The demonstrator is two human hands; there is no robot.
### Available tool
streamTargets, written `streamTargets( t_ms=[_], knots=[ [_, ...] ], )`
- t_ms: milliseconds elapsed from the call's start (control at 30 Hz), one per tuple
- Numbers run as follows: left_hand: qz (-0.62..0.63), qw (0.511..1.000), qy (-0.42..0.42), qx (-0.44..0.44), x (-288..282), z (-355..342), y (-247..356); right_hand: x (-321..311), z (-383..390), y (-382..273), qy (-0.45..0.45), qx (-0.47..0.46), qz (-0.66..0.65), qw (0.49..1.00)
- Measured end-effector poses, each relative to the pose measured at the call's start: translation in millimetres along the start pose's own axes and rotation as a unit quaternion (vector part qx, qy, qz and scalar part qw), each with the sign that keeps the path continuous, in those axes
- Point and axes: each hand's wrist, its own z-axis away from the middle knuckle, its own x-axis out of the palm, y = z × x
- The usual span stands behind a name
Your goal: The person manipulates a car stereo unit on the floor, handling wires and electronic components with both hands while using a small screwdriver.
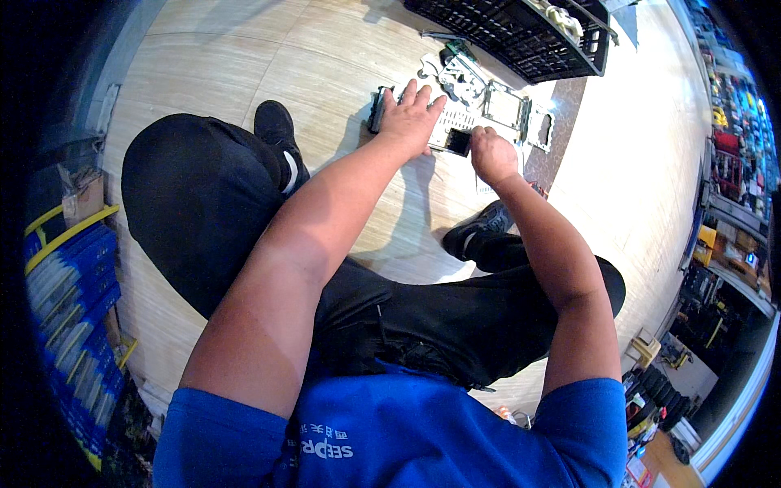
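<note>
On the floor in front of me lies a partly opened electronic device with a silver, slotted metal casing. My left hand rests across its left part, with fingers spread. A dark end piece shows just left of that hand. At the right side of a black rectangular opening in the casing is my right hand, its fingers curled together. Whatever they grip is hidden. Beyond the casing lie a pale cut-out metal plate, a rectangular frame and another thin frame.
A black slatted crate with pale items in it stands at the far side. My two black shoes flank the work. Blue-and-grey stacked goods in a yellow-edged rack stand at left. Packed shelves line the right.
</note>
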Motion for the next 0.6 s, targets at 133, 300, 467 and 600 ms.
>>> streamTargets(
  t_ms=[133,300,467,600],
  knots=[
    [-0.005,1.000,-0.002,-0.001,-0.9,0.2,0.7,-2.0,-2.7,-1.4,-0.021,0.030,-0.008,0.999],
    [0.000,1.000,-0.002,0.000,-1.9,1.8,0.3,-4.1,-2.5,-4.2,-0.024,0.059,-0.047,0.997],
    [0.005,1.000,0.001,0.001,-2.4,1.6,0.5,-0.3,-4.6,-3.0,-0.036,0.079,-0.069,0.994],
    [0.003,1.000,0.002,-0.001,-1.4,2.4,-0.4,2.7,-6.1,-5.9,-0.037,0.103,-0.087,0.990]
  ],
)
